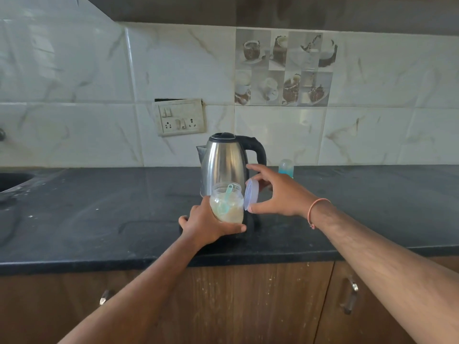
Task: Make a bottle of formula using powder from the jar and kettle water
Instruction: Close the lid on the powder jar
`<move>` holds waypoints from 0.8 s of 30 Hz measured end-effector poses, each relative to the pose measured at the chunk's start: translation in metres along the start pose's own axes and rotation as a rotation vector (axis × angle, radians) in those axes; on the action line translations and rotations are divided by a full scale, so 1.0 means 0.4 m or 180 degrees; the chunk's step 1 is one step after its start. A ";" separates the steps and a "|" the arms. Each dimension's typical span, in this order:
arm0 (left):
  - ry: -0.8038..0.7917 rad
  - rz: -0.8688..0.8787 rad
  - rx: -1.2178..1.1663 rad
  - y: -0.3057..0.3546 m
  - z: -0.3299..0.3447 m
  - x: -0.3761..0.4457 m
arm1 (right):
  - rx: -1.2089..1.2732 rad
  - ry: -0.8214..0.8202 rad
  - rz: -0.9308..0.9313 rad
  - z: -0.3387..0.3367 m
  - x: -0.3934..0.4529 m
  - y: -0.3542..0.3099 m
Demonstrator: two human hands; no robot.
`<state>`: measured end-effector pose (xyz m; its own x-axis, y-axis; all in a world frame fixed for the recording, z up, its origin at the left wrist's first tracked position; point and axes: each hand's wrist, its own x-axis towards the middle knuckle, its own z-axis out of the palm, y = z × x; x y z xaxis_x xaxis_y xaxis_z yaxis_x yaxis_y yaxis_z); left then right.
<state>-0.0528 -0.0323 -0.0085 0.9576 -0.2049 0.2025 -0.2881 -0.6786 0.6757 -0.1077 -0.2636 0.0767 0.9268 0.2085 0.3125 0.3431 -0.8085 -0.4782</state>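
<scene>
My left hand (207, 225) grips a clear jar (227, 203) of pale powder from below and the side, holding it up in front of the kettle. A teal scoop (226, 198) stands inside the jar. The jar's mouth is uncovered. My right hand (278, 194) holds the round translucent lid (250, 196) on edge, just right of the jar. A steel kettle (224, 160) with a black handle stands on the dark counter (99, 214) behind the jar. A baby bottle (286, 167) with a blue body and clear cap peeks out behind my right hand, mostly hidden.
A tiled wall with a switch and socket plate (180, 116) rises behind the counter. A sink (12, 181) lies at the far left. Wooden cupboard doors with metal handles (350, 294) sit below the counter edge.
</scene>
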 end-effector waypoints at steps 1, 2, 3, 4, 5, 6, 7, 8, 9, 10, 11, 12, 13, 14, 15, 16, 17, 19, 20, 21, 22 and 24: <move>0.0012 0.0025 0.0004 -0.002 0.000 -0.002 | -0.0016 -0.0018 -0.0018 -0.002 0.011 -0.009; 0.0013 0.0039 0.0004 -0.003 0.000 -0.002 | -0.0023 -0.0036 -0.0036 -0.004 0.021 -0.018; 0.0008 0.0046 0.0003 -0.003 -0.001 -0.004 | -0.0019 -0.0061 -0.0053 -0.006 0.031 -0.029; 0.0004 0.0047 -0.0001 -0.005 -0.001 -0.004 | -0.0007 -0.0102 -0.0070 -0.008 0.041 -0.041; -0.0001 0.0057 -0.0001 -0.004 0.000 -0.004 | 0.0003 -0.0154 -0.0091 -0.010 0.051 -0.052; -0.0002 0.0065 -0.0004 -0.006 -0.001 -0.005 | -0.0018 -0.0214 -0.0131 -0.011 0.063 -0.063; 0.0003 0.0076 -0.0002 -0.006 -0.001 -0.005 | -0.0078 -0.0279 -0.0179 -0.013 0.076 -0.074; 0.0010 0.0084 -0.0009 -0.007 -0.002 -0.005 | -0.0166 -0.0356 -0.0217 -0.015 0.089 -0.085; 0.0014 0.0093 -0.0018 -0.006 -0.003 -0.006 | -0.0253 -0.0442 -0.0235 -0.018 0.101 -0.098; 0.0013 0.0100 -0.0026 -0.004 -0.003 -0.007 | -0.0345 -0.0538 -0.0236 -0.022 0.112 -0.109; 0.0009 0.0103 -0.0027 -0.004 -0.003 -0.008 | -0.0446 -0.0655 -0.0239 -0.026 0.124 -0.121; 0.0001 0.0103 -0.0025 -0.004 -0.004 -0.008 | -0.0558 -0.0783 -0.0247 -0.029 0.136 -0.132; -0.0007 0.0101 -0.0021 -0.004 -0.004 -0.007 | -0.0688 -0.0903 -0.0257 -0.030 0.148 -0.142; -0.0014 0.0096 -0.0015 -0.005 -0.004 -0.006 | -0.0827 -0.1011 -0.0267 -0.031 0.159 -0.152; -0.0026 0.0092 -0.0005 -0.005 -0.005 -0.005 | -0.0955 -0.1098 -0.0270 -0.031 0.167 -0.160; -0.0042 0.0091 0.0007 -0.006 -0.005 -0.003 | -0.1058 -0.1167 -0.0270 -0.030 0.173 -0.167; -0.0060 0.0096 0.0020 -0.007 -0.005 -0.002 | -0.1119 -0.1224 -0.0264 -0.031 0.178 -0.172; -0.0055 0.0104 0.0042 -0.006 -0.005 -0.002 | -0.1151 -0.1282 -0.0245 -0.035 0.186 -0.177; -0.0030 0.0113 0.0051 -0.005 -0.005 -0.003 | -0.1169 -0.1302 -0.0228 -0.037 0.188 -0.180; -0.0012 0.0118 0.0052 -0.005 -0.005 -0.004 | -0.1199 -0.1320 -0.0222 -0.037 0.190 -0.183; -0.0003 0.0122 0.0046 -0.005 -0.005 -0.004 | -0.1233 -0.1334 -0.0236 -0.036 0.194 -0.184; 0.0002 0.0120 0.0050 -0.005 -0.004 -0.005 | -0.1321 -0.1332 -0.0239 -0.032 0.200 -0.186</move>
<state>-0.0541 -0.0296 -0.0090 0.9461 -0.2300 0.2280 -0.3238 -0.6813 0.6565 -0.0611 -0.1939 0.1477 0.9128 0.4044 -0.0574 0.3995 -0.9132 -0.0801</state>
